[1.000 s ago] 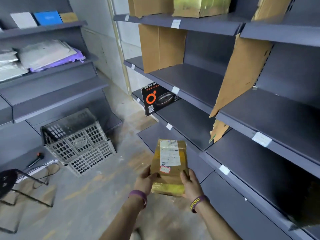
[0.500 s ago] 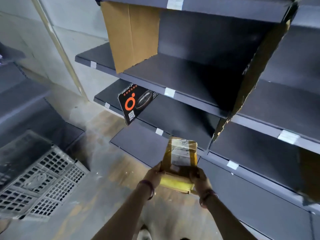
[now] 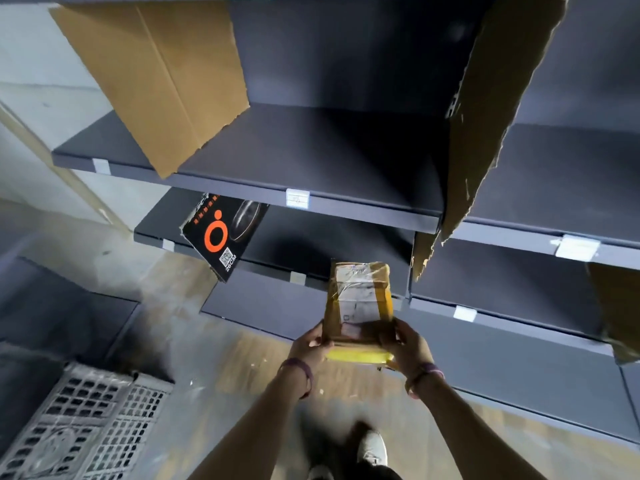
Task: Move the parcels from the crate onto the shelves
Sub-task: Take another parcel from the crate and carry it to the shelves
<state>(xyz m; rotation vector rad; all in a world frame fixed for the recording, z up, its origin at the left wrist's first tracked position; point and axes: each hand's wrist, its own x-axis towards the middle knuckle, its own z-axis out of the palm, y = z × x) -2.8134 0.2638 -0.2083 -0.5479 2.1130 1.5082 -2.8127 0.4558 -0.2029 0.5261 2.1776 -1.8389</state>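
Observation:
A brown taped parcel [image 3: 358,301] with a white label and a yellow near end is held out in front of the dark grey shelves [image 3: 311,161]. My left hand [image 3: 310,344] grips its left edge and my right hand [image 3: 403,344] grips its right edge, thumbs on top. The parcel's far end hangs over the front lip of the second-lowest shelf [image 3: 298,277]. The grey plastic crate [image 3: 83,427] lies at the bottom left on the floor, its inside hidden.
A black box with an orange ring [image 3: 223,233] leans over the edge of that same shelf, left of the parcel. Cardboard dividers stand on the shelf above, one at the left [image 3: 162,74] and one at the right [image 3: 485,109]. My shoe [image 3: 372,448] is on the floor below.
I have stepped closer to the shelves and the view has swung right. Both hands have carried the parcel forward, toward the lower shelf edge. The crate has slid to the bottom left of view.

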